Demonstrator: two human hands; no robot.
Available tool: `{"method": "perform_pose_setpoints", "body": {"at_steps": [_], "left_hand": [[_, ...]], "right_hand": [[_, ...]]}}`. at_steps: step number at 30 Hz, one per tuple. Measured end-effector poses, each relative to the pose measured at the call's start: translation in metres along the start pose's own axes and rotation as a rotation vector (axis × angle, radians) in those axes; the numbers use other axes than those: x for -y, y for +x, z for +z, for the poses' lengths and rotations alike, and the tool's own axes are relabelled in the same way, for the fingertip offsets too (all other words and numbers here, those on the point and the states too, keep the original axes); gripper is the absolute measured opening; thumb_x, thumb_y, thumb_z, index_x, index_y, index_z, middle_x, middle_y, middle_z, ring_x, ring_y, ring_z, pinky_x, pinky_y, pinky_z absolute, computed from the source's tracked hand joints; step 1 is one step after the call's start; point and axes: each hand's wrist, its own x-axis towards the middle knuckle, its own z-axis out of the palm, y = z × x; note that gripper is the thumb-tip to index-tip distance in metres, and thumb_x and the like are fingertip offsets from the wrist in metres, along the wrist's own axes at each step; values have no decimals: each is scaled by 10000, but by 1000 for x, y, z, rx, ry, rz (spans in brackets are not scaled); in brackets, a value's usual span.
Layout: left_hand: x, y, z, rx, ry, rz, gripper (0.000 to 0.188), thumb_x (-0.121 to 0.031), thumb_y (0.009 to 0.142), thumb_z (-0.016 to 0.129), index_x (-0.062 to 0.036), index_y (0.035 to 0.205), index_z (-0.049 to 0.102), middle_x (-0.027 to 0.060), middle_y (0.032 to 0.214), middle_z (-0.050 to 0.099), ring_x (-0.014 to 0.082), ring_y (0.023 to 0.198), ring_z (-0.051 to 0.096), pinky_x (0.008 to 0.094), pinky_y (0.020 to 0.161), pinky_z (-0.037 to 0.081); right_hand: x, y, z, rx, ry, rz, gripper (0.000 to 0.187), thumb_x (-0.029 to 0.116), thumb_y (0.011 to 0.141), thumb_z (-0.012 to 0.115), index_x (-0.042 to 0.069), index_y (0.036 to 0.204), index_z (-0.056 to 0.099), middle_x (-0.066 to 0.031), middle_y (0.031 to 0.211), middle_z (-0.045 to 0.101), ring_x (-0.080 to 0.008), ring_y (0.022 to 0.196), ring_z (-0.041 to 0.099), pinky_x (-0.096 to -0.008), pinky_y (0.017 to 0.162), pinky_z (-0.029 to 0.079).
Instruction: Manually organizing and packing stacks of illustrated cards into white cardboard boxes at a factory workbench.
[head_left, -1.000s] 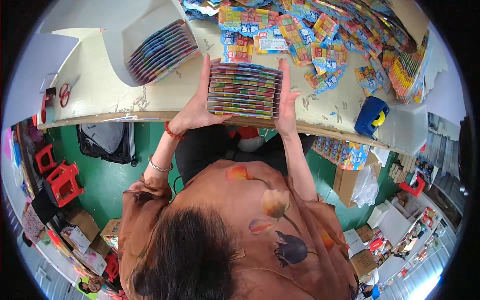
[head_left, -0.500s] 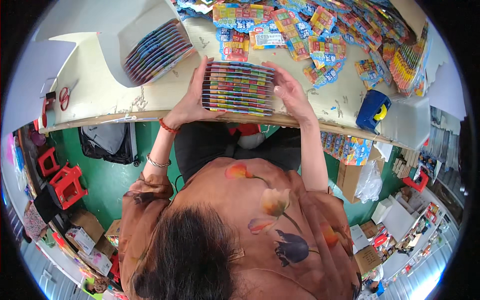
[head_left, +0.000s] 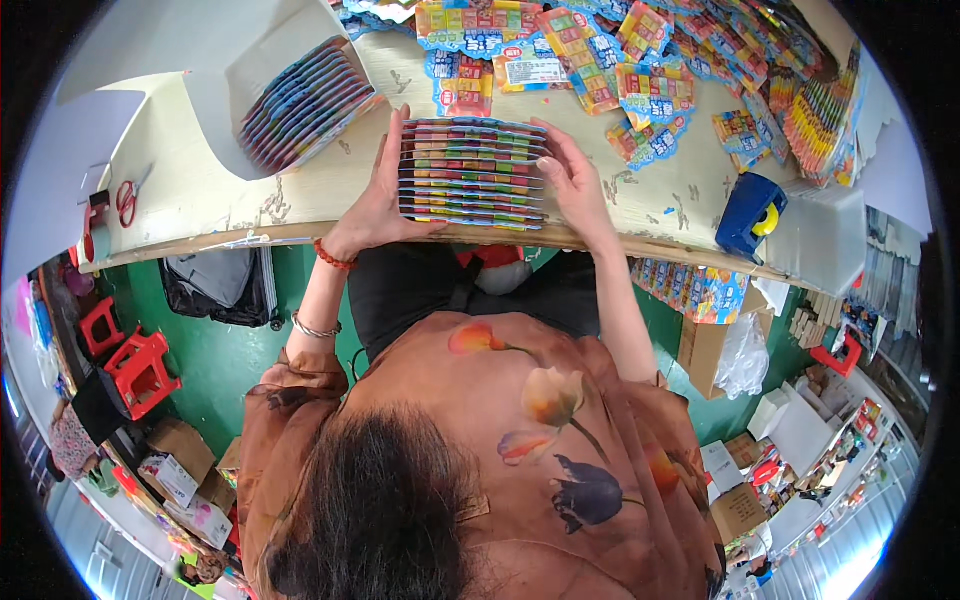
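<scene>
In the head view, we take as landmark the stack of thin, flat, multicoloured packs with pale edges (head_left: 472, 175), held over the front edge of a cream-topped table (head_left: 200, 195). We see the left hand (head_left: 375, 205) grasping the stack's left end, thumb along its near side; the right hand (head_left: 582, 190) grasps the right end, fingertips at the far corner and thumb at the side edge. A red bead bracelet (head_left: 335, 257) circles the left wrist. Left of the stack and beyond it, we note an open white bin (head_left: 265, 60) containing a leaning row of similar packs (head_left: 305, 105); farther left lie red-handled scissors (head_left: 127, 203). Well right of the stack stands a blue tape dispenser with a yellow hub (head_left: 745, 215).
</scene>
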Motion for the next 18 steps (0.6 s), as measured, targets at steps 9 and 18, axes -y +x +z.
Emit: {"method": "perform_pose_setpoints", "body": {"at_steps": [9, 18], "left_hand": [[2, 0, 4, -54, -95, 13, 1367, -215, 606, 870, -63, 1456, -190, 261, 1532, 11, 361, 1413, 154, 409, 1140, 188], [-4, 0, 4, -74, -12, 36, 1271, -194, 599, 867, -69, 1491, -29, 254, 1520, 99, 375, 1409, 163, 441, 1091, 303]], "right_hand": [[1, -4, 14, -140, -362, -121, 389, 228, 986, 465, 59, 1336, 439, -187, 1179, 594, -300, 1064, 597, -353, 906, 458], [-3, -5, 19, -205, -240, -151, 395, 235, 984, 479, 53, 1324, 398, -218, 1274, 527, -323, 1188, 533, -369, 964, 441]]}}
